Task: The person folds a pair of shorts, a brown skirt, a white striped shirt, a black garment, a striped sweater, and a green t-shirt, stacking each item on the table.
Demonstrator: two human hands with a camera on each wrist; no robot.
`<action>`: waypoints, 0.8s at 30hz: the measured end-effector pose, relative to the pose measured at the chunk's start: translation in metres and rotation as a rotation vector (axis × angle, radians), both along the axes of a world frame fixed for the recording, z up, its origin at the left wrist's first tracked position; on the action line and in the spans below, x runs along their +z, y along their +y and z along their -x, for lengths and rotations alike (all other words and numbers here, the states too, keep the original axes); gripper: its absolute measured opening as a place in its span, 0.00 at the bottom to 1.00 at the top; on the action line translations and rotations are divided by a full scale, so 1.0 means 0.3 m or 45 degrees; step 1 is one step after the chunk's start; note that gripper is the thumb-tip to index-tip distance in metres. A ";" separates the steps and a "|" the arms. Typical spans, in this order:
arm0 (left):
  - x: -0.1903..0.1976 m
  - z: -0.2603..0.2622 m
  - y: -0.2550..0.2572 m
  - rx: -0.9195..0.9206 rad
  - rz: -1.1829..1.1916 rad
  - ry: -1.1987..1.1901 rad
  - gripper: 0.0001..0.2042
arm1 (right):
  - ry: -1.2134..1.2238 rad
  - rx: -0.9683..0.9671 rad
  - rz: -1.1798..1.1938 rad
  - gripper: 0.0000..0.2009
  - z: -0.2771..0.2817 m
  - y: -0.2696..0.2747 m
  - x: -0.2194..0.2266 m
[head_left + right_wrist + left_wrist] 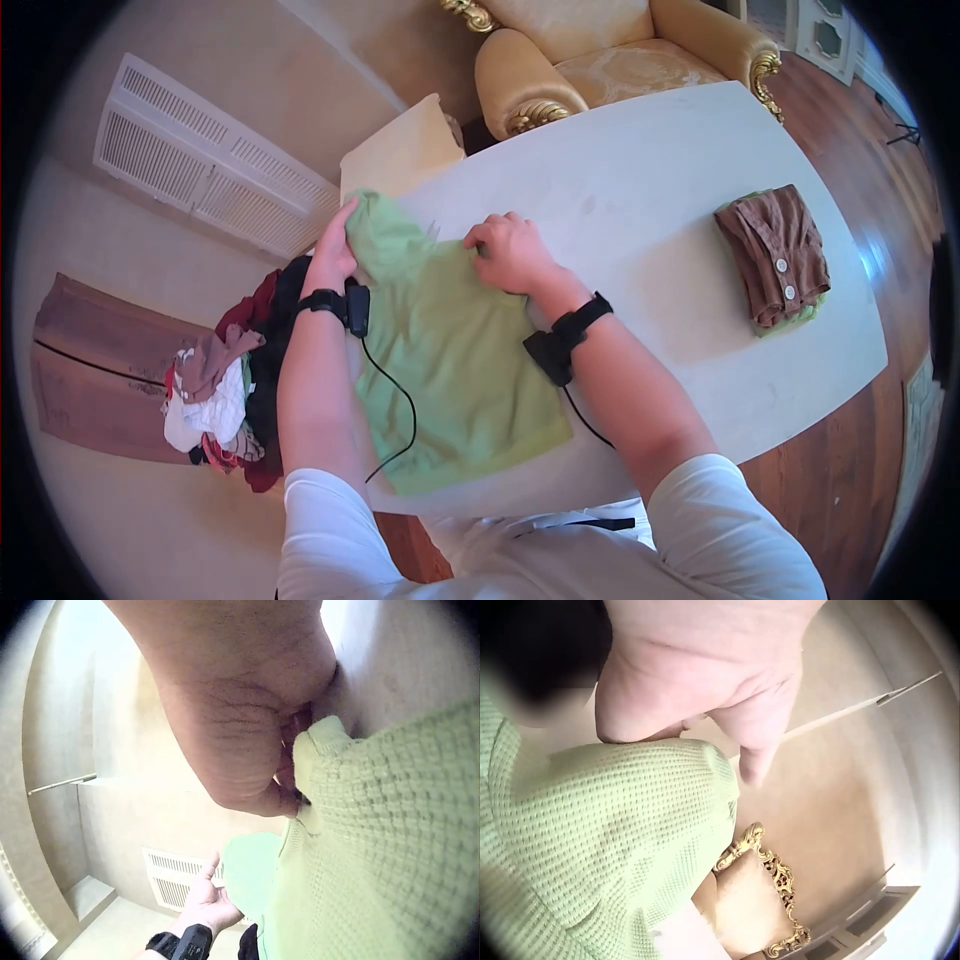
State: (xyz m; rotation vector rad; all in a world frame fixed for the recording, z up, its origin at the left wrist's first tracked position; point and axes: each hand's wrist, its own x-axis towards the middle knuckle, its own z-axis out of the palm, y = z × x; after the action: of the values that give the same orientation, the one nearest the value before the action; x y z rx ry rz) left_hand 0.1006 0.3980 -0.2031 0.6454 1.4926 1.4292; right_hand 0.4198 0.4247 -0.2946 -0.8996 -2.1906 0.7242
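A light green waffle-knit top [455, 370] lies spread on the white table, its hem toward the person. At its far left my left hand [338, 243] supports a raised, bunched part of the cloth. The left wrist view shows the thumb [757, 754] straight and apart from the fabric, while the other fingers are mostly hidden behind it. My right hand [512, 252] pinches the top's far right edge between thumb and curled fingers. Close up in the right wrist view, that edge [319, 746] sits at the fingertips.
Folded clothes [775, 255], a brown buttoned one uppermost over green, lie on the right of the white table [640, 200]. A heap of mixed clothes [215, 390] is at the left. Beyond the far edge stands a gold armchair [620, 60]. Cables trail from both wrist cameras.
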 end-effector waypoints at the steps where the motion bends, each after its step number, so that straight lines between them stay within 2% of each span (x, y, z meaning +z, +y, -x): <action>1: 0.001 0.027 -0.005 -0.059 0.027 0.036 0.22 | 0.005 0.001 0.001 0.13 -0.001 -0.001 0.001; 4: 0.023 0.083 -0.012 -0.073 -0.047 0.017 0.20 | 0.016 0.017 0.006 0.13 -0.005 0.000 0.007; 8: 0.096 0.063 -0.067 0.064 -0.140 0.014 0.18 | 0.017 0.025 0.025 0.12 -0.006 0.006 0.007; 11: 0.165 -0.081 -0.247 -0.273 -0.415 0.342 0.18 | 0.050 0.039 0.013 0.12 0.002 0.016 -0.006; 13: 0.195 -0.098 -0.455 -0.607 -0.106 0.618 0.19 | 0.083 0.032 -0.008 0.12 -0.001 0.022 -0.017; 14: 0.234 -0.156 -0.536 -0.857 0.077 0.630 0.21 | 0.098 0.029 -0.023 0.12 0.003 0.022 -0.020; 15: 0.233 -0.166 -0.596 -1.050 0.139 0.723 0.24 | 0.112 0.030 -0.036 0.12 0.004 0.019 -0.025; 16: 0.256 -0.222 -0.631 -1.034 0.254 0.741 0.25 | 0.093 0.014 -0.021 0.12 0.002 0.016 -0.026; 18: 0.219 -0.205 -0.671 -0.910 0.218 0.899 0.24 | 0.043 0.012 -0.009 0.12 0.009 0.015 -0.016; 21: 0.138 -0.230 -0.664 -0.509 0.120 0.924 0.20 | 0.060 0.016 -0.017 0.12 0.004 0.014 -0.011; 24: 0.039 -0.314 -0.643 -0.493 0.113 1.117 0.17 | 0.056 0.038 0.015 0.12 -0.001 0.017 -0.005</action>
State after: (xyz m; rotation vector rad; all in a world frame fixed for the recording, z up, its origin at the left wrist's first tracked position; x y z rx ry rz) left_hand 0.1948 0.2051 -0.1915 1.5360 1.9142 0.7844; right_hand 0.4202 0.4297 -0.2962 -0.8509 -2.1675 0.7643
